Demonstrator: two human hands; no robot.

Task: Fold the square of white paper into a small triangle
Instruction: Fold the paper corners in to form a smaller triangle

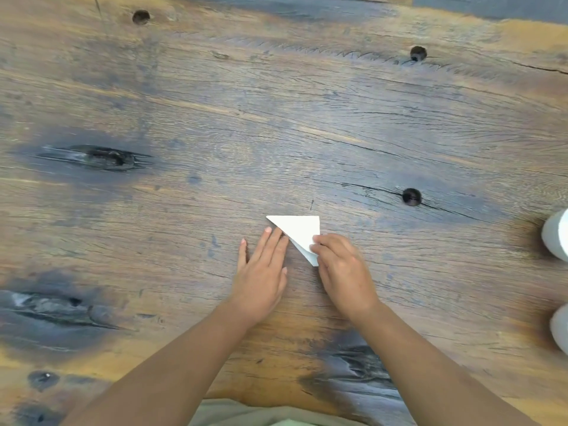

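The white paper (299,230) lies folded into a triangle on the wooden table, near the middle and a little toward me. My right hand (341,265) rests on the triangle's right side and pinches its near corner between thumb and fingers. My left hand (262,269) lies flat with fingers stretched out, its fingertips touching the triangle's long slanted edge from the left. The paper's near tip shows two layers slightly apart.
The wooden table (215,133) has dark knots and cracks. Two white rounded objects (558,235) stand at the right edge, partly cut off by the frame. A pale green garment shows at the bottom edge.
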